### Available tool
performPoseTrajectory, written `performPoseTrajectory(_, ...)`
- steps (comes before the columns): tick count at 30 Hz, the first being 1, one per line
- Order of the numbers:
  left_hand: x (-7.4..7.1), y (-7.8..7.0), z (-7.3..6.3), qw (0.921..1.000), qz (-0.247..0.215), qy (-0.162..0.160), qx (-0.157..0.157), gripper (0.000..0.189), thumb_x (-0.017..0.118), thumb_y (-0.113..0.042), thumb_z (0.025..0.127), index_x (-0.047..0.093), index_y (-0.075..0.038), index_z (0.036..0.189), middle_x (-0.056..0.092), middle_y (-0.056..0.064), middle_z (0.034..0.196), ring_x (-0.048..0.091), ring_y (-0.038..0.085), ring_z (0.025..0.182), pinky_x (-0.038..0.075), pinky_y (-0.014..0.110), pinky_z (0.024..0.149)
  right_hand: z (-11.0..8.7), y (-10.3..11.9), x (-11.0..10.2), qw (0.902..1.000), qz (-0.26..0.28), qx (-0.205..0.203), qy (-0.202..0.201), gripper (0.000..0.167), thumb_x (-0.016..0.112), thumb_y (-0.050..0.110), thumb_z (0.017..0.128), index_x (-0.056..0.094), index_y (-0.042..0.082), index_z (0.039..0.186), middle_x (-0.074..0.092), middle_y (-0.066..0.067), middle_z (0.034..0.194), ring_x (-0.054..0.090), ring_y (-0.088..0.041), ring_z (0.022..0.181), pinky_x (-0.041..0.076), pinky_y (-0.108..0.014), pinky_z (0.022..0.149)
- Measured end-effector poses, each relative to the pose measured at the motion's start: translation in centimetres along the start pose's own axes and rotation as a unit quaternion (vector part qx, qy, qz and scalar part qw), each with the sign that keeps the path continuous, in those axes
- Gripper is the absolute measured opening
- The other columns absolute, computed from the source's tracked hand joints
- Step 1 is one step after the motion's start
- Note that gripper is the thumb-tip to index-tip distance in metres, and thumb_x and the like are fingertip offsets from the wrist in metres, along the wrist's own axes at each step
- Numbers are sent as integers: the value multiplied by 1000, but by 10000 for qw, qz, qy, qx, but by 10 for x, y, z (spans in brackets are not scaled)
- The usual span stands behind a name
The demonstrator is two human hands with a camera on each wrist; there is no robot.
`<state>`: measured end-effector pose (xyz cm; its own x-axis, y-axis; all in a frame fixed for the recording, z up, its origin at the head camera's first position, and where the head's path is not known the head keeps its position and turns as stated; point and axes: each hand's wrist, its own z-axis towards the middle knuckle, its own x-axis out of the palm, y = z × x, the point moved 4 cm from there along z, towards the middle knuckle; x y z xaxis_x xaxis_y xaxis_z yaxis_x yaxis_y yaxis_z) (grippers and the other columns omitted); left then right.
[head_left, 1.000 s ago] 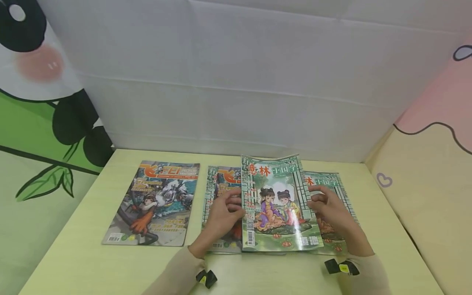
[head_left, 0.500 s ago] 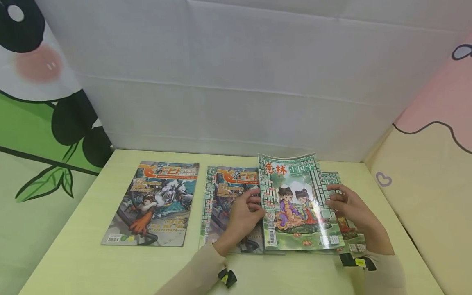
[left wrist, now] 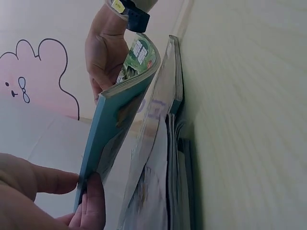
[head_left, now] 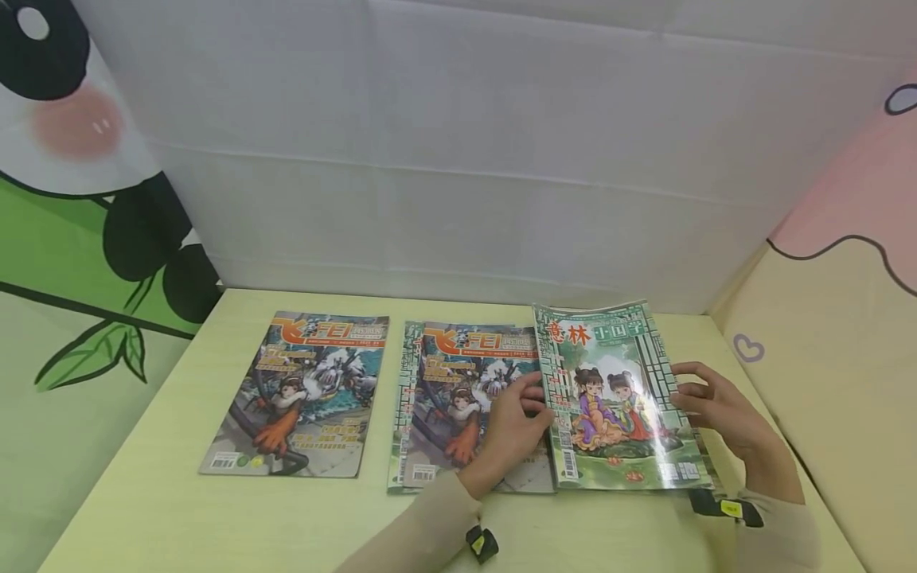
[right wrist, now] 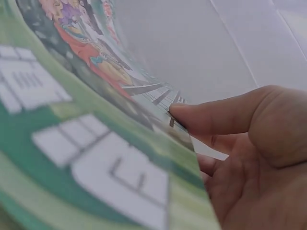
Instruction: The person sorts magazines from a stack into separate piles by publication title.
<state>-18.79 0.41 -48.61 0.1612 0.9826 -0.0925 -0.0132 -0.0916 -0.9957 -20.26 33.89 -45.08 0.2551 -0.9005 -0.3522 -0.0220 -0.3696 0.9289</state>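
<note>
Just right of the stack [head_left: 466, 398], raised off the table [head_left: 215, 517], the green magazine [head_left: 612, 398] is held bowed between two hands. The left hand [head_left: 514, 430], above the stack's right side, pinches the edge nearest the stack, thumb and fingers parted only by the magazine's thickness. The right hand [head_left: 727, 410], farther right of the stack, grips the opposite edge, thumb on the cover, other fingers partly hidden behind. Beneath, right of the stack, lies another magazine [left wrist: 165, 76], mostly covered. The stack is orange-titled on top, a green edge jutting left. Left of the stack, apart, lies an orange-titled magazine [head_left: 297, 398]; behind the stack rises a pale sheet [head_left: 458, 199].
</note>
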Motion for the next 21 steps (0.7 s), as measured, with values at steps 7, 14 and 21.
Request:
performPoseTrajectory(7,20,-3,0,9991,-309,240,-191,66,79,1,95,57,2,157,72,13,133,71,15,108,63,26,87,-10,-7,-19,9999,63,-69,-47,47,57,-4,112,63,37,134,66,6,98,65,-9,89,56,-24,75)
performPoseTrajectory(14,34,-2,-4,9934,-755,736,-443,71,82,-10,99,51,-3,163,64,20,153,68,33,132,62,43,104,-18,-15,-32,9993,-131,191,-282,49,58,-2,113,63,43,133,68,9,101,65,-7,92,56,-23,76)
performPoseTrajectory(21,41,-1,-5,9871,-905,1201,-550,80,79,-12,102,38,-4,171,50,28,165,57,42,146,53,54,117,-16,-30,-37,9983,-76,403,-406,46,58,0,113,64,41,132,66,5,100,64,-7,92,54,-26,77)
